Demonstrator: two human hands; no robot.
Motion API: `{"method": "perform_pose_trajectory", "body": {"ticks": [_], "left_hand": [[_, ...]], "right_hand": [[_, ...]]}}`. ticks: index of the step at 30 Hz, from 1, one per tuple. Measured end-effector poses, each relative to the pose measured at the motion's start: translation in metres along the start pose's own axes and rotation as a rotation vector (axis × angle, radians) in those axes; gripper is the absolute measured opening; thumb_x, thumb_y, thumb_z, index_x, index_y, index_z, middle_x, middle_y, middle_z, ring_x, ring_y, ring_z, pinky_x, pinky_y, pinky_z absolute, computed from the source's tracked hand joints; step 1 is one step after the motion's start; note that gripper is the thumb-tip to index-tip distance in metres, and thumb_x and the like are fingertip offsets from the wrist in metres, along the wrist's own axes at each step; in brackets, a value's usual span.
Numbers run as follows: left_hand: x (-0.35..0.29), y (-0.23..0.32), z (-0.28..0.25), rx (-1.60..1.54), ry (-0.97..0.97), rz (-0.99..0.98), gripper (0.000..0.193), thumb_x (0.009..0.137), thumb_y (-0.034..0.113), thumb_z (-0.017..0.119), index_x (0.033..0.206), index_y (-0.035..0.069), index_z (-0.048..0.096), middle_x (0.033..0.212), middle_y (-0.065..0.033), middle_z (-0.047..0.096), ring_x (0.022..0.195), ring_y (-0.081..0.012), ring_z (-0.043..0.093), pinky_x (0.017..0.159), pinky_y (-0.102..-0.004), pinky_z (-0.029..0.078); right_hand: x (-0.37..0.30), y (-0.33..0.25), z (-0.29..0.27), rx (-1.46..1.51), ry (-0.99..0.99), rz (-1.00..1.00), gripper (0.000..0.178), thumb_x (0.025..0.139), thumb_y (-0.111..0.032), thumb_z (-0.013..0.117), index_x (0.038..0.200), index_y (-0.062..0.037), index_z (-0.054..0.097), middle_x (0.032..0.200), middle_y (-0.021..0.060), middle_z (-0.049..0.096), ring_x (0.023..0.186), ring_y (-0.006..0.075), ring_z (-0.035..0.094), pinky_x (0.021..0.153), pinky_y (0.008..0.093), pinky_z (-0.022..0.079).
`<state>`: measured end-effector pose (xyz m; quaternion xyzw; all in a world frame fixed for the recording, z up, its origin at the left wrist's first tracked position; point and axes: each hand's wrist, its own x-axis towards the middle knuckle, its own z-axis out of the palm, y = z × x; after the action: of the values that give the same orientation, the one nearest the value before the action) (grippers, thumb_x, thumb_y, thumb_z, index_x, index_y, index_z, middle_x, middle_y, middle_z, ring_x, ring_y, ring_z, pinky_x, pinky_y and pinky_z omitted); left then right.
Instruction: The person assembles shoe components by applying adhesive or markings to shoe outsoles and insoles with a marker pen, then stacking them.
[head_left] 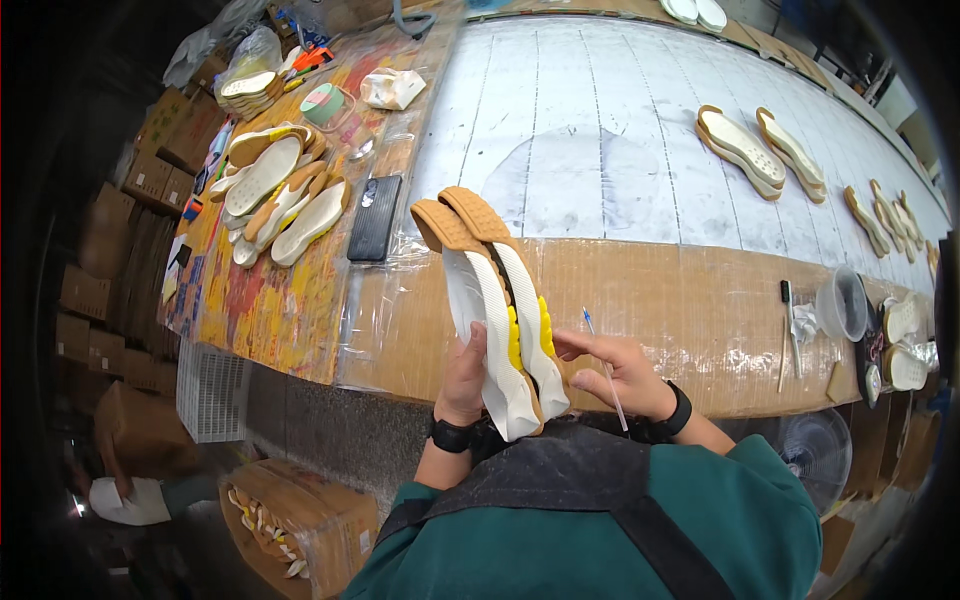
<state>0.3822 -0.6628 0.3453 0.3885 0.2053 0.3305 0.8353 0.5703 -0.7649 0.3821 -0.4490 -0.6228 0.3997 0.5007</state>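
A pair of shoe soles (493,320), white with tan ends and yellow patches, stands side by side, tilted, in front of my chest. My left hand (462,378) is closed on the left side of the pair, with the thumb against the white wall. A thin pen (606,374) with a blue tip slants through the fingers of my right hand (625,378). That hand's fingertips reach to the right sole beside its yellow patch; whether they press on it is hard to tell. Dark bands circle both wrists.
Several soles (265,180) lie heaped on the left table, near a black phone (375,218) and a clear cup (325,106). More soles (742,150) rest on the white lined surface. At right are a plastic tub (842,304) and a brush (790,325). A carton (330,515) stands lower left.
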Motion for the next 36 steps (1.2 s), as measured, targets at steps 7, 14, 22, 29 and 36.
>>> {"method": "perform_pose_trajectory", "body": {"ticks": [7, 14, 22, 29, 36], "left_hand": [[-0.003, 0.003, 0.002, 0.056, 0.153, -0.072, 0.044, 0.090, 0.035, 0.040, 0.119, 0.002, 0.040, 0.106, -0.0093, 0.054, 0.091, -0.0167, 0.056, 0.078, -0.0294, 0.046], [-0.013, 0.001, -0.050, 0.062, 0.380, -0.023, 0.036, 0.088, 0.022, 0.049, 0.115, -0.001, 0.045, 0.101, -0.0072, 0.057, 0.086, -0.0133, 0.057, 0.075, -0.0265, 0.047], [0.035, 0.241, -0.124, 0.140, 0.510, 0.641, 0.048, 0.086, 0.033, 0.049, 0.118, -0.001, 0.040, 0.109, -0.0127, 0.053, 0.095, -0.0251, 0.054, 0.084, -0.0397, 0.044], [0.057, 0.280, -0.043, 0.419, 0.548, 0.806, 0.051, 0.083, 0.028, 0.053, 0.125, 0.006, 0.035, 0.122, -0.0083, 0.042, 0.115, -0.0167, 0.037, 0.094, -0.0401, 0.028], [-0.039, 0.178, 0.134, 0.726, 0.022, 1.493, 0.013, 0.065, 0.009, 0.069, 0.071, 0.004, 0.059, 0.077, -0.0049, 0.053, 0.071, -0.0211, 0.052, 0.067, -0.0367, 0.046]], "right_hand": [[0.002, 0.016, 0.007, 0.090, 0.066, 0.136, 0.038, 0.083, -0.008, 0.054, 0.119, -0.0010, 0.045, 0.109, 0.0129, 0.056, 0.095, 0.0187, 0.057, 0.082, 0.0288, 0.045], [0.001, 0.032, 0.012, 0.231, 0.225, 0.256, 0.029, 0.088, -0.011, 0.046, 0.112, 0.0048, 0.049, 0.104, 0.0136, 0.058, 0.090, 0.0186, 0.057, 0.079, 0.0282, 0.045], [-0.001, 0.035, 0.013, 0.191, 0.228, 0.324, 0.030, 0.089, -0.016, 0.045, 0.111, 0.0043, 0.050, 0.100, 0.0131, 0.059, 0.087, 0.0172, 0.058, 0.077, 0.0271, 0.046], [-0.004, 0.045, 0.012, 0.276, 0.268, 0.379, 0.030, 0.089, -0.014, 0.047, 0.112, 0.0047, 0.049, 0.100, 0.0124, 0.059, 0.088, 0.0161, 0.057, 0.079, 0.0259, 0.045], [-0.003, 0.053, 0.017, 0.237, 0.170, 0.430, 0.031, 0.089, -0.016, 0.047, 0.112, 0.0049, 0.048, 0.101, 0.0112, 0.058, 0.088, 0.0145, 0.057, 0.079, 0.0249, 0.045]]}}
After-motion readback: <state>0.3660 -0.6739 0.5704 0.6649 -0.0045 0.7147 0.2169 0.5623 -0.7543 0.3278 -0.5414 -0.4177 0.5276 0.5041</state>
